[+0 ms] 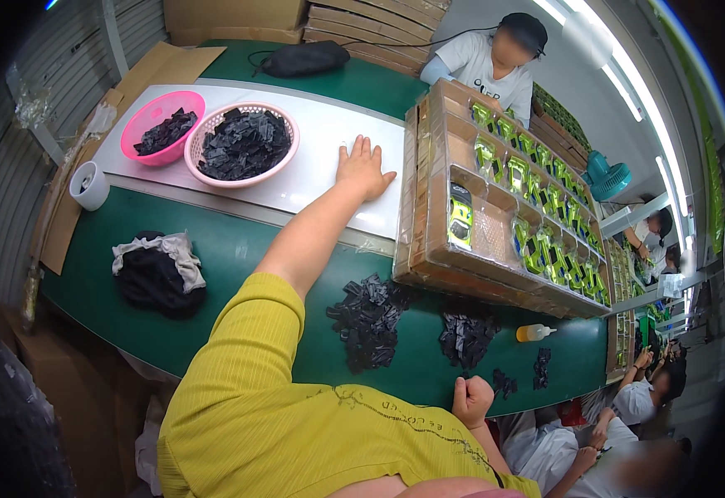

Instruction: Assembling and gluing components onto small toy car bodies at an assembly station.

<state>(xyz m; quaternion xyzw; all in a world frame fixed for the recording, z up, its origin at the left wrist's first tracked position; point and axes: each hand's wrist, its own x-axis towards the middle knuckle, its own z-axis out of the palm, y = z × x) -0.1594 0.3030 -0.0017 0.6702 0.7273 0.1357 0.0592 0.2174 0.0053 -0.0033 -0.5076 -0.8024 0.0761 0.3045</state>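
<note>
My left hand (pixel 364 170) lies flat on a white board (pixel 321 137), fingers spread and nothing under them that I can see. To its left stand a pale pink basket (pixel 294 158) and a bright pink bowl (pixel 128 137), both holding flat black pieces. My right hand (pixel 472 401) is curled into a fist at the table's near edge, with nothing showing from it. Close to that fist lie a small cluster of black pieces (pixel 504 383) and a larger pile of black pieces (pixel 467 336). Another pile of black pieces (pixel 369 319) sits further left on the green table (pixel 254 349).
A tall stack of divided trays (pixel 429 257) holding green-and-black items rises right of my left hand. A small bottle of yellow liquid (pixel 535 333) lies before it. Black and grey cloth (pixel 159 270) and a white cup (pixel 88 187) are left. A person (pixel 491 70) works behind the trays.
</note>
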